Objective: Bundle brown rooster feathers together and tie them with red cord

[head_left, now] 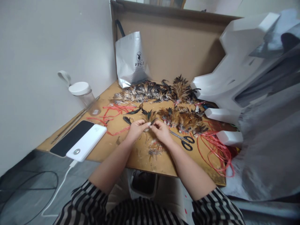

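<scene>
Over the middle of the table my left hand [137,129] and my right hand [162,131] meet, thumbs and fingertips pinched together. Between them they hold a small bunch of brown and black feathers [150,117], tips pointing away from me. Its quill ends are mostly hidden by my fingers. Black-handled scissors [184,139] lie just right of my right hand. Beyond that hand sits a pile of golden-brown feathers [185,118]. Loose dark feathers [127,120] lie beside my left hand, and small scraps [155,146] are scattered below both hands.
Red plastic strips [215,147] hang at the right edge; more strips [117,108] lie left. Mixed feathers [150,92] line the back, before a silver bag [130,59]. A clear jar [85,98], phone [72,137] and white power bank [87,143] stand left; white foam [222,72] right.
</scene>
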The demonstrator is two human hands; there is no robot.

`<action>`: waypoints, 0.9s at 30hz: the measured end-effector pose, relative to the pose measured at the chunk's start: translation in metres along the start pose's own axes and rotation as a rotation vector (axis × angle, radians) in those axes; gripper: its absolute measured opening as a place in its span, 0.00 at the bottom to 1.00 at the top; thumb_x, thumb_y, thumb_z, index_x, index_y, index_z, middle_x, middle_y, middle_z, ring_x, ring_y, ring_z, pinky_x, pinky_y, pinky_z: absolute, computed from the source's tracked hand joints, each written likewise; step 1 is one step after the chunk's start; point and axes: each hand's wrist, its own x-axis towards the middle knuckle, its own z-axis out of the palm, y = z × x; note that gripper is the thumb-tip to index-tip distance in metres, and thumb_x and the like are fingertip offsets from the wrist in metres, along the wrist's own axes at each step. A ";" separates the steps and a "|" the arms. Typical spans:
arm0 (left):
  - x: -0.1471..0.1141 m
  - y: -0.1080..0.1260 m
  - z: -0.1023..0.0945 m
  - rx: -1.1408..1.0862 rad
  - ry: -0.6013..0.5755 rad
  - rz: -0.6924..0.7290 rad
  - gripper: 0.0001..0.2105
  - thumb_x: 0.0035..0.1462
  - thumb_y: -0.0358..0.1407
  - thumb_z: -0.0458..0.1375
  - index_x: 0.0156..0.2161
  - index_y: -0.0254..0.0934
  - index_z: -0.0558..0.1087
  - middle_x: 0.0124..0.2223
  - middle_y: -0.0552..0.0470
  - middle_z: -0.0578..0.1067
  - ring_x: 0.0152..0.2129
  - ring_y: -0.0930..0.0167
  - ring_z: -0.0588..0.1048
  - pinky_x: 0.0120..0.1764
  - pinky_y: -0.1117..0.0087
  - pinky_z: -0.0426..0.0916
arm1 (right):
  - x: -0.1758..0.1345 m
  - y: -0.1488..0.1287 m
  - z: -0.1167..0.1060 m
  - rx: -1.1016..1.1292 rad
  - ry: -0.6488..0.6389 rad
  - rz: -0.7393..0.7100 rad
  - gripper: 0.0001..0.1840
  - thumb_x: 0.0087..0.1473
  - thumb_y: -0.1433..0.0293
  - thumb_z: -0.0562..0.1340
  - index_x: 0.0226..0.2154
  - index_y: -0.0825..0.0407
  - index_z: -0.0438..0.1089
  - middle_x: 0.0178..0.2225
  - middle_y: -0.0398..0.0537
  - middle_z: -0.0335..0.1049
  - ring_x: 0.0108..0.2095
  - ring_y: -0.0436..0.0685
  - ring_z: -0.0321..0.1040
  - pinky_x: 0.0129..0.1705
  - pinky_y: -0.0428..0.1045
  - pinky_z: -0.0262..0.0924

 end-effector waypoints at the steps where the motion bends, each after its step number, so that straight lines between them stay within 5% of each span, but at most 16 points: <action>1: 0.000 0.000 -0.001 0.022 0.022 0.011 0.12 0.36 0.40 0.64 0.21 0.31 0.71 0.19 0.55 0.68 0.16 0.79 0.63 0.22 0.77 0.57 | 0.000 0.000 0.001 0.007 -0.004 0.007 0.12 0.41 0.63 0.61 0.19 0.52 0.60 0.17 0.38 0.57 0.20 0.47 0.52 0.23 0.44 0.48; 10: 0.008 -0.012 -0.002 -0.076 0.118 -0.028 0.12 0.35 0.39 0.64 0.23 0.30 0.71 0.21 0.50 0.72 0.18 0.76 0.68 0.25 0.75 0.63 | 0.001 0.003 0.011 0.408 0.046 0.298 0.16 0.37 0.60 0.64 0.22 0.52 0.59 0.14 0.38 0.63 0.16 0.46 0.58 0.20 0.43 0.52; 18: 0.005 -0.008 0.000 -0.018 0.150 -0.005 0.11 0.35 0.37 0.65 0.22 0.29 0.71 0.20 0.52 0.72 0.17 0.77 0.68 0.24 0.75 0.64 | 0.001 0.004 0.012 0.471 0.024 0.346 0.16 0.32 0.63 0.68 0.21 0.54 0.62 0.16 0.41 0.66 0.18 0.47 0.62 0.23 0.44 0.58; 27: 0.002 -0.004 0.000 -0.369 0.050 -0.126 0.11 0.34 0.34 0.65 0.23 0.29 0.71 0.21 0.53 0.71 0.17 0.80 0.67 0.24 0.78 0.63 | 0.000 0.001 0.012 0.578 0.020 0.351 0.17 0.30 0.64 0.68 0.19 0.54 0.60 0.19 0.42 0.68 0.21 0.48 0.64 0.27 0.46 0.60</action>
